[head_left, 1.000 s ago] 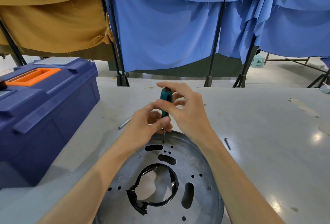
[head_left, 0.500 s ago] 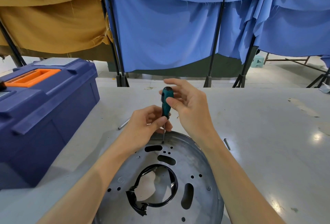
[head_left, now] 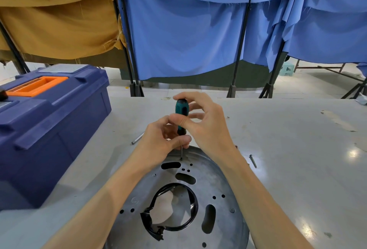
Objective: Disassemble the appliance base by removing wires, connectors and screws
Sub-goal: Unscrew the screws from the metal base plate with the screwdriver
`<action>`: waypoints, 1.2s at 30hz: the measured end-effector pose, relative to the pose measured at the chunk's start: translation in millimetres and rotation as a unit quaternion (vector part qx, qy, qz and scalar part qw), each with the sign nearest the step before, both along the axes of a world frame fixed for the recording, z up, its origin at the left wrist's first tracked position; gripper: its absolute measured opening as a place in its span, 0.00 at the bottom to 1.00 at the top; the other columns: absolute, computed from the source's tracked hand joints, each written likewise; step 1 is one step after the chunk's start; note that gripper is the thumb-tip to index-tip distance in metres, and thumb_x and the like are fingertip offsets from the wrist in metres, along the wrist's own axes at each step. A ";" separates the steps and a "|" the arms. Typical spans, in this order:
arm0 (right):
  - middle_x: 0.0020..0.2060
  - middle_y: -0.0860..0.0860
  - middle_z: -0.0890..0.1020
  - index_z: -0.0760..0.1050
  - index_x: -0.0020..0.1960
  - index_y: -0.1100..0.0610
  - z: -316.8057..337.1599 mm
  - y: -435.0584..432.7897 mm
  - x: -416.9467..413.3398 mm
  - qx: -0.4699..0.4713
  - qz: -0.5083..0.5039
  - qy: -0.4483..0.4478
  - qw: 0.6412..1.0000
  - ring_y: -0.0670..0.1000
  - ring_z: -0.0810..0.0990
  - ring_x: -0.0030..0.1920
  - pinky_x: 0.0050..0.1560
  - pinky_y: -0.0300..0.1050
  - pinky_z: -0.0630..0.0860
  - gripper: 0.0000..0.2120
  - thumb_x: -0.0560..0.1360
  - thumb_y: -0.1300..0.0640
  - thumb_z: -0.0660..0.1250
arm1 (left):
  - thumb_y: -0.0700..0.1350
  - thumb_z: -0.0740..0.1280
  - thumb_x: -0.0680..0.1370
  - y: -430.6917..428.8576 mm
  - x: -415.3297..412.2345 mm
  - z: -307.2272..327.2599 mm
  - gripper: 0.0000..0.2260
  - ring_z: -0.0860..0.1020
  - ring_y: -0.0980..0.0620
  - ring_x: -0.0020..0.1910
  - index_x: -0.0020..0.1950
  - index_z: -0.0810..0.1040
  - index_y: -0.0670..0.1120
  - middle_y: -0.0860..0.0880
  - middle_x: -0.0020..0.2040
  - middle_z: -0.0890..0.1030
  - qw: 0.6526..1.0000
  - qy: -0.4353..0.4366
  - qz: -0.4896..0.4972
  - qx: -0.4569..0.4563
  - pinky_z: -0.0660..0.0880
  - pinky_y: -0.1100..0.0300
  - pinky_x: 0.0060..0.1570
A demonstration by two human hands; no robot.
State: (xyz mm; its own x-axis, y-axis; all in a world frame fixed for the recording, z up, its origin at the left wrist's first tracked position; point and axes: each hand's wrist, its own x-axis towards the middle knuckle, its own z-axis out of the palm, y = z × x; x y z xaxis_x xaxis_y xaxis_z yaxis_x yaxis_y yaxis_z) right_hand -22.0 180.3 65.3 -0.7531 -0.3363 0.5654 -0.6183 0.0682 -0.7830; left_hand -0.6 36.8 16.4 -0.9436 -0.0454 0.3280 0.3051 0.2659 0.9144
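Now the right hand (head_left: 206, 127) pinches the screwdriver (head_left: 181, 109) handle and the left hand (head_left: 160, 141) grips its shaft. The tip meets, probably, a screw (head_left: 181, 158) at 12 o'clock on the appliance base (head_left: 220, 185). Next move needs upright, pressed turning.

Teal-and-black screwdriver (head_left: 181, 113), grey base plate (head_left: 216, 185)

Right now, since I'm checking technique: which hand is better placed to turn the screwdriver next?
Right, probably. The right hand grips the screwdriver handle, its tip on a screw in the base; the left hand only pinches the shaft low down.
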 end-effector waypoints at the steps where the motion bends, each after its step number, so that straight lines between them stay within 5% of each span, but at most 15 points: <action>1: 0.50 0.48 0.79 0.78 0.55 0.50 0.1 0.6 -0.9 -0.002 -0.010 0.003 1.000 0.44 0.78 0.49 0.51 0.37 0.77 0.13 0.72 0.60 0.73 | 0.51 0.71 0.71 0.5 0.6 0.4 0.17 0.84 0.47 0.43 0.58 0.76 0.48 0.46 0.42 0.85 1.000 0.003 -0.011 -0.003 0.81 0.53 0.48; 7: 0.50 0.53 0.83 0.77 0.58 0.53 2.9 7.0 -5.0 -0.035 0.012 -0.034 0.999 0.51 0.82 0.53 0.57 0.52 0.79 0.17 0.76 0.70 0.65 | 0.39 0.63 0.80 1.5 -0.8 -3.3 0.06 0.84 0.48 0.42 0.51 0.79 0.44 0.45 0.40 0.85 1.000 -0.002 -0.016 0.023 0.80 0.62 0.42; 11: 0.51 0.46 0.78 0.78 0.56 0.49 1.7 5.3 -3.0 -0.003 0.002 -0.019 1.000 0.44 0.78 0.50 0.54 0.45 0.79 0.14 0.71 0.57 0.74 | 0.45 0.70 0.74 3.0 0.3 -0.9 0.10 0.85 0.46 0.41 0.52 0.78 0.42 0.42 0.41 0.84 0.999 0.000 0.000 0.032 0.81 0.55 0.44; 15: 0.48 0.48 0.82 0.77 0.61 0.51 2.6 6.4 -5.5 -0.019 -0.001 -0.034 0.999 0.45 0.81 0.49 0.54 0.47 0.80 0.21 0.71 0.67 0.72 | 0.40 0.61 0.81 4.0 1.6 -1.2 0.08 0.84 0.46 0.43 0.54 0.79 0.46 0.43 0.41 0.84 1.000 -0.001 -0.028 0.014 0.81 0.56 0.46; 18: 0.52 0.52 0.82 0.77 0.60 0.53 2.3 5.2 -4.2 -0.009 0.027 -0.035 0.999 0.49 0.81 0.53 0.57 0.50 0.79 0.18 0.74 0.69 0.68 | 0.44 0.67 0.78 2.1 1.2 -1.0 0.05 0.84 0.47 0.42 0.51 0.78 0.45 0.45 0.40 0.85 1.000 0.007 -0.020 0.006 0.80 0.56 0.45; 21: 0.53 0.49 0.78 0.78 0.57 0.48 0.2 1.9 -0.9 0.019 0.021 -0.013 1.000 0.43 0.78 0.51 0.54 0.38 0.77 0.16 0.72 0.60 0.74 | 0.54 0.73 0.69 1.8 2.5 1.7 0.20 0.84 0.45 0.43 0.54 0.75 0.44 0.46 0.41 0.85 1.000 0.015 -0.003 -0.008 0.80 0.50 0.46; 26: 0.48 0.50 0.83 0.76 0.62 0.52 2.4 6.7 -5.7 -0.025 0.010 -0.037 0.999 0.47 0.82 0.49 0.55 0.45 0.79 0.21 0.73 0.70 0.69 | 0.41 0.61 0.81 1.5 1.1 -0.1 0.07 0.84 0.48 0.42 0.54 0.78 0.46 0.45 0.41 0.85 0.999 -0.002 -0.031 0.017 0.80 0.59 0.43; 29: 0.52 0.51 0.82 0.76 0.60 0.51 2.2 5.1 -3.7 -0.014 0.031 -0.032 0.999 0.47 0.82 0.52 0.57 0.47 0.79 0.18 0.76 0.69 0.66 | 0.39 0.65 0.79 -0.7 -0.6 -1.5 0.03 0.85 0.48 0.41 0.51 0.78 0.44 0.45 0.40 0.85 1.000 0.004 -0.014 0.019 0.80 0.61 0.41; 33: 0.52 0.47 0.77 0.77 0.58 0.44 0.1 0.9 -2.6 0.020 -0.005 -0.009 1.000 0.44 0.77 0.50 0.51 0.35 0.77 0.16 0.74 0.59 0.72 | 0.46 0.71 0.74 -0.1 1.5 1.8 0.12 0.84 0.46 0.41 0.55 0.77 0.43 0.45 0.39 0.84 1.000 0.014 -0.016 0.013 0.80 0.59 0.42; 36: 0.48 0.48 0.82 0.76 0.61 0.50 1.9 4.8 -5.7 -0.022 0.001 -0.038 0.999 0.46 0.81 0.49 0.53 0.41 0.79 0.19 0.74 0.67 0.69 | 0.40 0.62 0.81 1.0 0.6 -0.8 0.07 0.84 0.48 0.41 0.54 0.78 0.47 0.45 0.40 0.85 0.999 0.000 -0.029 0.024 0.80 0.60 0.42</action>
